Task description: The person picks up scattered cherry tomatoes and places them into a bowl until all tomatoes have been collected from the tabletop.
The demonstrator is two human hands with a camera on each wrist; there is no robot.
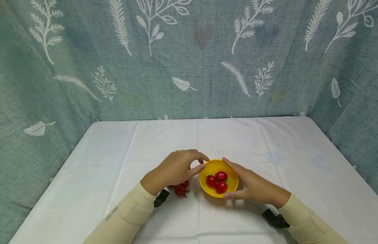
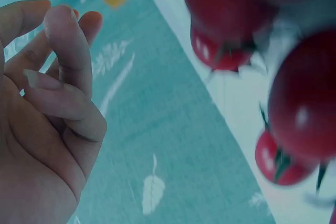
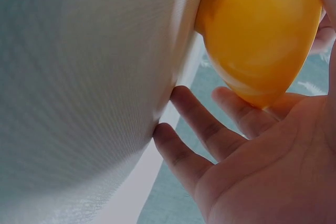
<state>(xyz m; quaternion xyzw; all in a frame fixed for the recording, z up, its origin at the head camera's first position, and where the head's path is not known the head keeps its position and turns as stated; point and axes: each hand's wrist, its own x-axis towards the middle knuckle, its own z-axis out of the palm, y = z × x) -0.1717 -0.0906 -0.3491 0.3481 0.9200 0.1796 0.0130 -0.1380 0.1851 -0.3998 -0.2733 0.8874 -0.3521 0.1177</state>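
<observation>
A small yellow bowl point(image 1: 209, 190) with red cherry tomatoes point(image 1: 221, 187) inside sits on the white cloth. My right hand point(image 1: 253, 184) holds the bowl from the right, its thumb at the near rim and index finger at the far rim. In the right wrist view, two of that hand's fingertips point(image 3: 181, 94) reach the cloth beside the bowl point(image 3: 257, 35). My left hand point(image 1: 176, 167) is at the bowl's left rim, fingers loosely bent and holding nothing; contact with the rim is unclear. More cherry tomatoes point(image 1: 180, 190) lie below the left wrist, partly hidden by it.
A white cloth point(image 1: 164, 139) covers the table. Green leaf-patterned curtains point(image 1: 189, 67) hang behind it and along both sides. Black wrist straps point(image 1: 275, 218) sit at both sleeve ends. Large in the left wrist view are several loose tomatoes point(image 2: 310, 98) with green stems.
</observation>
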